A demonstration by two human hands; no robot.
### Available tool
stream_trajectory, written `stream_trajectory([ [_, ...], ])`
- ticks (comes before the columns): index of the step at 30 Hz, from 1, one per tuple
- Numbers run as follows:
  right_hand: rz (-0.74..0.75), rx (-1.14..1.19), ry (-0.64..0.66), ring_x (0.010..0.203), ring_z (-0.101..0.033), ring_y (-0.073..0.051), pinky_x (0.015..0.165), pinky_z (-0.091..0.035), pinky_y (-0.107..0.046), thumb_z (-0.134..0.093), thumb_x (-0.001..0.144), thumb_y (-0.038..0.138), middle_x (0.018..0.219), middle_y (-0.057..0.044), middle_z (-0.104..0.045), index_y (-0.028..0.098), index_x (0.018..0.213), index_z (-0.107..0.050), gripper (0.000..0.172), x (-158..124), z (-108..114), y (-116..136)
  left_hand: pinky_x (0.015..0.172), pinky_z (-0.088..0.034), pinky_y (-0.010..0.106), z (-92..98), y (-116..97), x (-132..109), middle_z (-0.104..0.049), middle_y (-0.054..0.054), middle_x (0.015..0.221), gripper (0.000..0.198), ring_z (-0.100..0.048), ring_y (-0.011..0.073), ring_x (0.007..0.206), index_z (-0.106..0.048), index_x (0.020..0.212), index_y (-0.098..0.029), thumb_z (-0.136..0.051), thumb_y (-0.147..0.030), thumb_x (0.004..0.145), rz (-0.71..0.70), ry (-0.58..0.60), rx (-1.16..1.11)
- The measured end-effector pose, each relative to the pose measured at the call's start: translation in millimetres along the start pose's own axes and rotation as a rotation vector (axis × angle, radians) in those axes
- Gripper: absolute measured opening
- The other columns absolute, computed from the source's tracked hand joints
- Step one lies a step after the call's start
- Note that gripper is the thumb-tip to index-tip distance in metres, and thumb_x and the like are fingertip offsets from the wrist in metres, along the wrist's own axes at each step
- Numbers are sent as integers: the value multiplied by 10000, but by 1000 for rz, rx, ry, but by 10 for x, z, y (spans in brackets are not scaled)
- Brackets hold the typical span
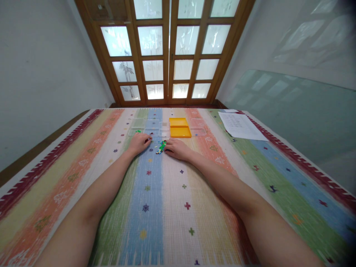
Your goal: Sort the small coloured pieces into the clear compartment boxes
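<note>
A small pile of tiny green, blue, white and yellow pieces (161, 147) lies on the striped tablecloth between my hands. My right hand (177, 148) rests at the pile's right side, its fingertips touching or nearly touching the pieces. To the left, my left hand (139, 143) is at the near edge of a clear plastic container (152, 123), fingers curled together; whatever is between the fingertips is too small to name. Green pieces (138, 131) lie in that container just beyond my left hand. An open yellow box (180, 131) stands behind my right hand.
Another clear container (198, 128) sits right of the yellow box. A printed white paper sheet (241, 126) lies at the back right of the table. Beyond the table's far edge are wooden doors with glass panes (154, 70).
</note>
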State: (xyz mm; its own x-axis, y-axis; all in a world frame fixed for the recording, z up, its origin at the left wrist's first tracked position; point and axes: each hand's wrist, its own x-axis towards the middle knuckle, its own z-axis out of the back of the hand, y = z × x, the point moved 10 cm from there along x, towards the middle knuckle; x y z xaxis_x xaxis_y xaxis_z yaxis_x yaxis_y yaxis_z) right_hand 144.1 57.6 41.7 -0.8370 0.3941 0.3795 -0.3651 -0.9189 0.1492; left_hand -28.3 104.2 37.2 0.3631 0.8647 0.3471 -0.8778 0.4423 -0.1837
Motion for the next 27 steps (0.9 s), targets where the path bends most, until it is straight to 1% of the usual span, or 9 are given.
stream_trajectory([
  [1,-27,18,-33,994,-605,-231,883,-465,-351,-639,998,232,1029,-75,-707,234,1025,-750,114,-15,40,-50,962,-422,430,-5,-1,0,-785,92,1064,264,-673,279,1004,-778,1076,-238,-551,-352,1005,-2,2,0],
  [3,-111,62,-141,992,-615,-234,883,-472,-353,-616,1013,252,1017,-79,-714,234,1047,-746,136,-64,176,-190,964,-424,427,-21,3,0,-784,92,1061,265,-672,279,1008,-779,1082,-242,-551,-353,1004,-3,10,-3],
  [5,-209,103,-270,981,-627,-236,886,-477,-358,-595,1026,283,1011,-82,-723,230,1063,-740,159,-148,348,-368,968,-426,424,-37,15,0,-782,92,1053,265,-673,278,1011,-779,1088,-247,-552,-352,1001,1,20,-13],
  [7,-305,120,-370,966,-640,-240,885,-482,-365,-581,1025,306,1006,-82,-732,226,1059,-735,177,-257,502,-573,969,-426,423,-44,26,0,-781,89,1045,260,-673,277,1005,-780,1085,-250,-557,-348,995,2,20,-26],
  [12,-561,41,-530,868,-644,-246,834,-489,-380,-566,975,320,948,-89,-740,212,988,-727,194,-653,808,-1202,953,-425,418,-25,33,-4,-779,82,1020,254,-676,271,964,-784,1068,-255,-557,-344,995,-9,-3,-41],
  [15,-654,-56,-615,878,-626,-253,830,-482,-386,-569,944,296,944,-95,-728,208,964,-710,168,-927,945,-1505,949,-425,416,-27,27,-4,-780,81,1029,256,-677,267,956,-781,1064,-253,-553,-348,998,-13,0,-38],
  [18,-711,-135,-644,897,-605,-271,862,-471,-415,-582,929,290,930,-99,-717,215,915,-702,142,-1122,973,-1713,958,-426,414,-31,21,-3,-781,82,1050,260,-677,264,967,-781,1065,-253,-548,-350,1001,-12,7,-40],
  [21,-764,-159,-635,904,-591,-283,878,-460,-432,-599,916,286,926,-112,-707,208,889,-708,137,-1214,917,-1855,968,-429,413,-35,14,-2,-781,84,1057,263,-677,264,975,-782,1071,-253,-550,-355,1000,-8,14,-46],
  [27,-920,-228,-546,912,-572,-290,856,-440,-419,-592,916,273,939,-131,-703,196,874,-734,168,-1260,787,-1973,957,-438,405,-38,-19,-2,-784,86,1054,273,-680,261,981,-781,1069,-245,-539,-353,1003,-21,25,-25],
])
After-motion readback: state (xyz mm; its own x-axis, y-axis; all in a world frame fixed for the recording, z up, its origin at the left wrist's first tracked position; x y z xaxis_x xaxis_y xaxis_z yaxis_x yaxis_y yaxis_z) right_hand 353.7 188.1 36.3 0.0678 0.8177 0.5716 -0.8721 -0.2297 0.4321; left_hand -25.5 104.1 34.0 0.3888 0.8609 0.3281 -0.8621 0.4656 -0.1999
